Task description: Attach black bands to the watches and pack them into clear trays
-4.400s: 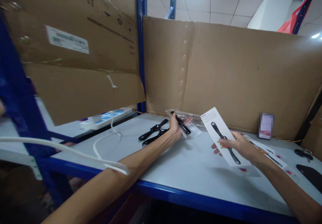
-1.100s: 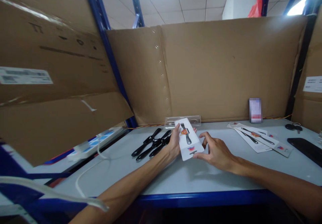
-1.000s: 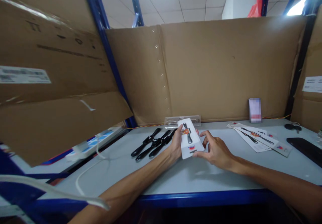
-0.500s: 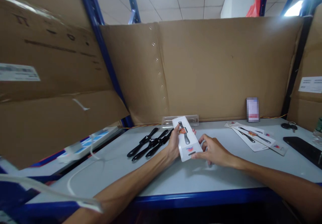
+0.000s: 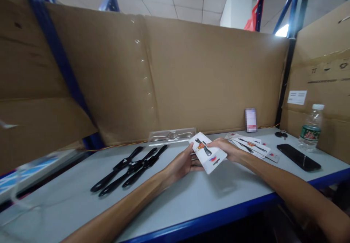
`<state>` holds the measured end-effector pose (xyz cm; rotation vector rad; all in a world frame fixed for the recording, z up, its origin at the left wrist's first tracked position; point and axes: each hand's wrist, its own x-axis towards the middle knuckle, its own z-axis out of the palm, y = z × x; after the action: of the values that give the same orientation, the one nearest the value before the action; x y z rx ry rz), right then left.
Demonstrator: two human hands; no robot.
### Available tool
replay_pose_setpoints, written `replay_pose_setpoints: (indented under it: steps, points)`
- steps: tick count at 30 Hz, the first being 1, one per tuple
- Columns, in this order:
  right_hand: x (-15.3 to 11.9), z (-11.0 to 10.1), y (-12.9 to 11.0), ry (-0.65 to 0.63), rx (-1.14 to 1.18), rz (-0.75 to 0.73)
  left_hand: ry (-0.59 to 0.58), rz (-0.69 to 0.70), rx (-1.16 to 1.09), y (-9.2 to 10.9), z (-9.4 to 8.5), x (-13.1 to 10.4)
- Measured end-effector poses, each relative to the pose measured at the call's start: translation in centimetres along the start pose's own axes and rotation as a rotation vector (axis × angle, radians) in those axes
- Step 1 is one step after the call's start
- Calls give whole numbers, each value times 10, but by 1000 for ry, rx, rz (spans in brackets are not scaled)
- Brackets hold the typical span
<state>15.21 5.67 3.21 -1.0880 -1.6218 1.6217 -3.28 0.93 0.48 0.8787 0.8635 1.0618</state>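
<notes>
Between my hands is a white printed packaging card (image 5: 209, 159), tilted above the table, with a picture of a two-handled tool, a logo and a hanging slot on its face. My left hand (image 5: 183, 164) grips its left edge, thumb at the side and fingers behind. My right hand (image 5: 225, 148) pinches the right edge, thumb over the printed face; its other fingers are hidden. Left of my hands lie three black spokeshaves (image 5: 128, 168) side by side. A clear plastic blister tray (image 5: 172, 136) rests behind them, by the cardboard wall.
More printed cards (image 5: 253, 146) are fanned out to the right. Past them are a black phone (image 5: 298, 157), keys (image 5: 281, 134), a water bottle (image 5: 310, 130) and an upright blurred screen (image 5: 251, 120). Cardboard walls (image 5: 213, 79) enclose the grey table (image 5: 175, 206). A power strip (image 5: 32, 173) lies left.
My view has swung to the right, bringing the bottle into sight. My right hand has moved from the card's lower end up to its right edge, and the card is tilted more.
</notes>
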Motion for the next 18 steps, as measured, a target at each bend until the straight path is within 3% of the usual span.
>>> replay_pose_setpoints:
  steps: [7, 12, 16, 18]
  points:
    - [30, -62, 7, 49, -441, 74, 93, 49, 125, 4, -4, -3]
    - [33, -97, 5, 34, -766, 80, 123, 111, 193, 2, -5, -2]
    - [22, -127, -10, 342, -1196, 121, 124, 148, 217, 1, -9, 0]
    - [15, -143, -17, 464, -1294, 139, 119, 157, 232, 0, -11, 1]
